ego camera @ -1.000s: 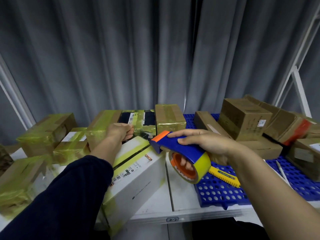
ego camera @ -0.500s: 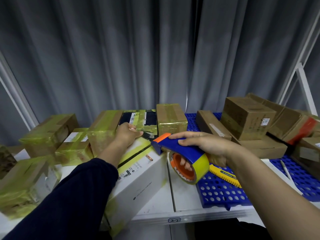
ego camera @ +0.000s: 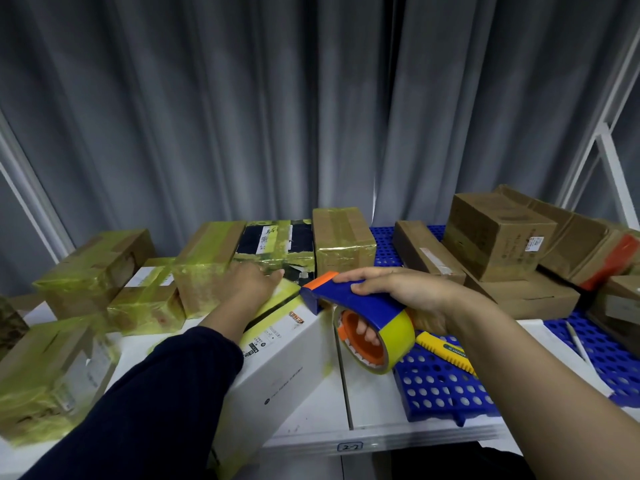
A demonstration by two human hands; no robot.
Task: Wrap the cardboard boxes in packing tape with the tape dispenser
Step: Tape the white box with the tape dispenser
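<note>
My right hand [ego camera: 398,289] gripped the tape dispenser [ego camera: 349,301], thumb and forefinger on its blue top and the other fingers curled through the orange core of the yellow tape roll [ego camera: 398,336]. I held it over the white table [ego camera: 311,420], its orange nose just beside the far right corner of the white box [ego camera: 277,362]. My left hand [ego camera: 252,282] lay open on the far end of that box, fingers stretched toward the black taped box [ego camera: 273,242] behind; the hand was blurred, so I could not tell whether the fingertips touched it. Taped boxes [ego camera: 93,268] stood to my left and bare cardboard boxes [ego camera: 495,233] to my right on the blue perforated mat [ego camera: 443,386], with a yellow utility knife [ego camera: 446,351] lying near the roll
</note>
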